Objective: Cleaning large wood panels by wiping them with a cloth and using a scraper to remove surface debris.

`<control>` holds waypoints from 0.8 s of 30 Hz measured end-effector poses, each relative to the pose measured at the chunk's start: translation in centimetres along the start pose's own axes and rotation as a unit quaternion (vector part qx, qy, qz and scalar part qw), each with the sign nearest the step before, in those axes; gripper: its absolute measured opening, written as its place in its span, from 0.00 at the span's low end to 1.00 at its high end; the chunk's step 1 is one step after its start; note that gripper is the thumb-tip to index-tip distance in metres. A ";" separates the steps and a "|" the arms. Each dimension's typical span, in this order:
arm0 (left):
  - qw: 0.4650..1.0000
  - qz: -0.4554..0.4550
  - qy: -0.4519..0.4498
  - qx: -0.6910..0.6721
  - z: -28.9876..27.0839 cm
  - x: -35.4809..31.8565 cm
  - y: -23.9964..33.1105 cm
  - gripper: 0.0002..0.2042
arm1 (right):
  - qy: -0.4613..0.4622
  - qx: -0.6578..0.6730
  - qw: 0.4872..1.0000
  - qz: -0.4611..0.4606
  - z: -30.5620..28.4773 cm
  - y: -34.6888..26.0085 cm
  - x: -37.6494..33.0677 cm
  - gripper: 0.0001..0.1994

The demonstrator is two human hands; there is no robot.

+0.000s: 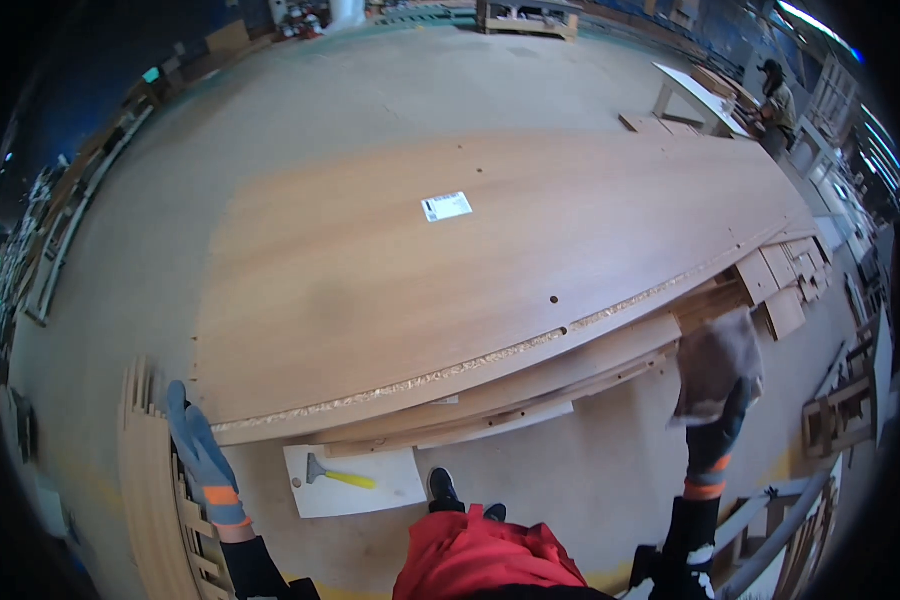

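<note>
A large wood-coloured panel [370,270] lies on top of a stack of boards in front of me, its near edge showing raw chipboard. My left hand [202,445], in a grey glove with an orange cuff, is at the panel's near left corner. Its fingers are stretched out and it holds nothing; whether it touches the corner I cannot tell. My right hand [722,425], gloved too, is closed on a brownish-grey cloth [718,365], slightly blurred, off the near edge at the right. A white label [446,207] sits on the panel, and a few dark holes mark its surface.
A scraper with a yellow handle [350,480] lies on a white board [395,490] near my feet. Stacked wooden strips [155,490] stand at the left, and smaller boards [775,270] at the right. A person [773,105] is beside a white table [695,95] at the far right.
</note>
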State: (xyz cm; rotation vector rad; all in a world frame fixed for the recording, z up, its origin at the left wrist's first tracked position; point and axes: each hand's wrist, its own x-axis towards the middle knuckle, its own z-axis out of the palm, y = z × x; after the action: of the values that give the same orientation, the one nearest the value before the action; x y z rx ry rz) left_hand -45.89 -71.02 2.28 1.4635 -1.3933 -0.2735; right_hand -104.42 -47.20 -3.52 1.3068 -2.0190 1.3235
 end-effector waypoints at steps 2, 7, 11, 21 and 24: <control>0.995 0.022 -0.065 -0.072 1.0 0.6 0.6 0.23 | 0.000 -0.171 0.983 -0.066 1.5 2.0 0.8 0.35; 0.985 0.127 -0.111 0.018 1.2 1.3 -0.1 0.24 | -0.246 0.190 0.934 0.174 10.0 -10.5 3.0 0.09; 0.978 0.157 -0.097 0.098 0.7 1.3 -1.5 0.27 | -0.367 -0.014 0.887 -0.279 17.1 -27.4 0.2 0.24; 0.696 -0.259 -0.103 -0.662 -2.5 -0.6 -4.8 0.35 | -0.408 0.177 0.751 -0.488 23.7 -50.1 -6.9 0.27; 0.649 -0.302 -0.010 -0.698 -2.5 -0.7 -4.7 0.35 | -0.376 0.354 0.771 -0.372 23.0 -43.2 -7.2 0.28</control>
State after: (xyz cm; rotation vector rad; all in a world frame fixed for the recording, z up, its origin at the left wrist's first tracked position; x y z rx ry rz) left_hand -41.46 -70.25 -0.65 0.4548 -0.2621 -1.4212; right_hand -60.17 -68.64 1.86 2.9611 -0.9757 1.2539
